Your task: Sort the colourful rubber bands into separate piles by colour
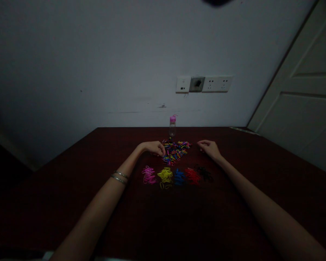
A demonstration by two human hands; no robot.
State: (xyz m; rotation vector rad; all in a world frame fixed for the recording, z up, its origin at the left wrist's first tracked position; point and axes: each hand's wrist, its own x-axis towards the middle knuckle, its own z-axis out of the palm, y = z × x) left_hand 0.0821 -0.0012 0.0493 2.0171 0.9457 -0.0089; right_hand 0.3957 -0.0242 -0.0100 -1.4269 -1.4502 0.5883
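Note:
A heap of small mixed-colour rubber bands (175, 150) lies on the dark red table. My left hand (154, 148) rests at the heap's left edge, fingers curled down and pressed together; what they pinch, if anything, is too small to tell. To the right of the heap, a little apart from it, is my right hand (209, 148), thumb and fingers drawn together, their tips too dim to show any band. Nearer me lie sorted piles in a row: pink bands (149, 175), yellow bands (165, 175), blue bands (179, 177), red bands (192, 176) and black bands (204, 173).
Behind the heap stands a clear bottle (172, 129) with a pink cap, close to the wall. Wall sockets (216, 84) sit above the table (70, 188). A pale panelled door (306, 90) is at the right. The room is dim.

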